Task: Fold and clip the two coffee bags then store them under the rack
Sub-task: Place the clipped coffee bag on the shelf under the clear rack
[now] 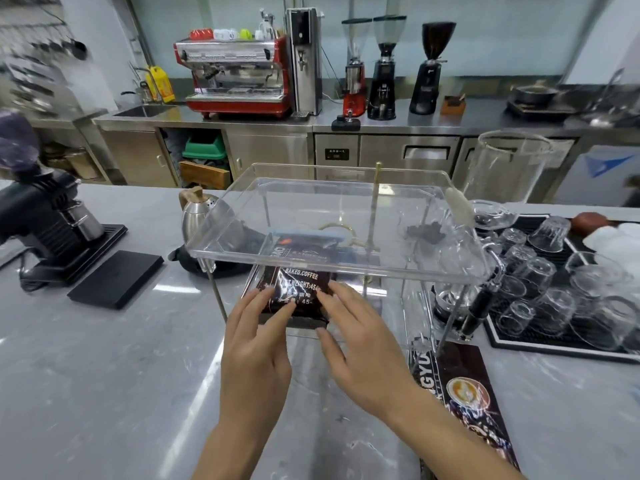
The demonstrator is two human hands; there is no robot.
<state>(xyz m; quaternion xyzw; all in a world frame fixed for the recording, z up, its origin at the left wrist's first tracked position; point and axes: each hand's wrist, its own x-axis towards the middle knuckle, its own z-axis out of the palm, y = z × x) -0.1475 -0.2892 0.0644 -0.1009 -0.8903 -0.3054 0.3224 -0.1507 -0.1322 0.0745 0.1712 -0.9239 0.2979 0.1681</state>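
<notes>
both the left hand [258, 336] and right hand [360, 341] lie flat with straight fingers on the clipped coffee bag [296, 294], likely to slide it along the table [104, 358] under the clear rack [332, 216].

- Two hands: left hand [258, 336], right hand [360, 344].
- Two coffee bags: one coffee bag under the rack [298, 292], a second coffee bag [464, 396] flat at right.
- One clear rack [346, 252].
- One blue clip [306, 233].
- Three coffee grinders on the back counter [382, 64].
- One red espresso machine [239, 74].
- One steel kettle [195, 213].
- Upturned glasses on the black mat [530, 275]: too many overlap to count.
</notes>
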